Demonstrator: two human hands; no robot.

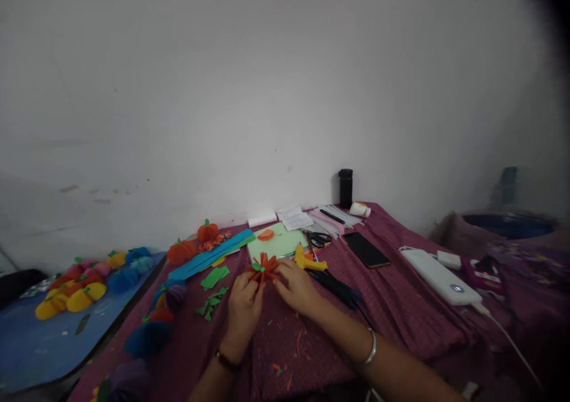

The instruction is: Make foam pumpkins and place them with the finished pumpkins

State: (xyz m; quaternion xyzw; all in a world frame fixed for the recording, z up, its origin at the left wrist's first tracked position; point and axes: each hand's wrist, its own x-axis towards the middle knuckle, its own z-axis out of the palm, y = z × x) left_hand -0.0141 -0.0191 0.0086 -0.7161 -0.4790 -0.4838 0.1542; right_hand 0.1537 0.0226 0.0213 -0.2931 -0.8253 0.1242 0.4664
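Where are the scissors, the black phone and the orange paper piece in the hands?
scissors (319,239), head view, handles.
black phone (366,249), head view, screen middle.
orange paper piece (265,266), head view, its folds.

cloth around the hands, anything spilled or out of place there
Only a minor mess: orange paper snippets lie scattered on the maroon cloth near the wrists, and crumpled green offcuts sit loose beside the left hand. It and the right hand pinch an orange paper craft. Nothing looks damaged.
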